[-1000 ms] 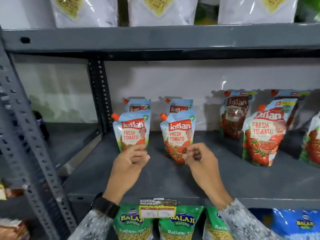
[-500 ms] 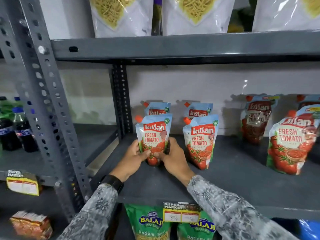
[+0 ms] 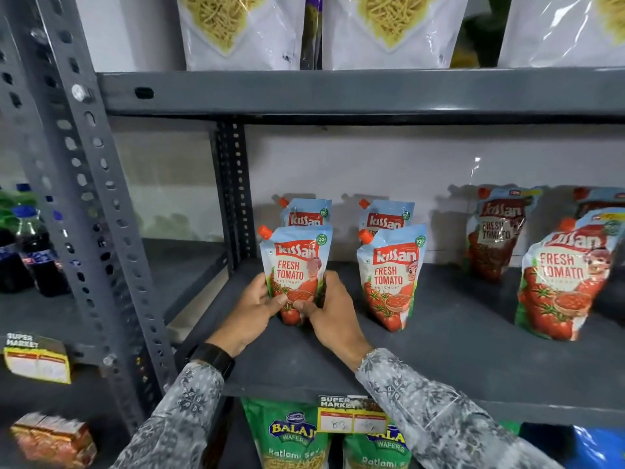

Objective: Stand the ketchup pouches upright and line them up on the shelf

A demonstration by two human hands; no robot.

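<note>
Both hands cup one pouch: left hand (image 3: pixel 252 308) & right hand (image 3: pixel 329 311) grasp the lower sides of the front-left ketchup pouch (image 3: pixel 296 272), standing at the left end of the shelf (image 3: pixel 473 367). Prob soft, squishy, slick film, bottom-heavy, so hold low by the base. Long axis vertical, orange spout up-left, label facing out

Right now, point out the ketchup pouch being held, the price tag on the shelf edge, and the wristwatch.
held ketchup pouch (image 3: pixel 295 265): head view, on its printed front label.
price tag (image 3: pixel 351 414): head view, on its white lower panel.
wristwatch (image 3: pixel 213 358): head view, on the black band at the left wrist.
</note>
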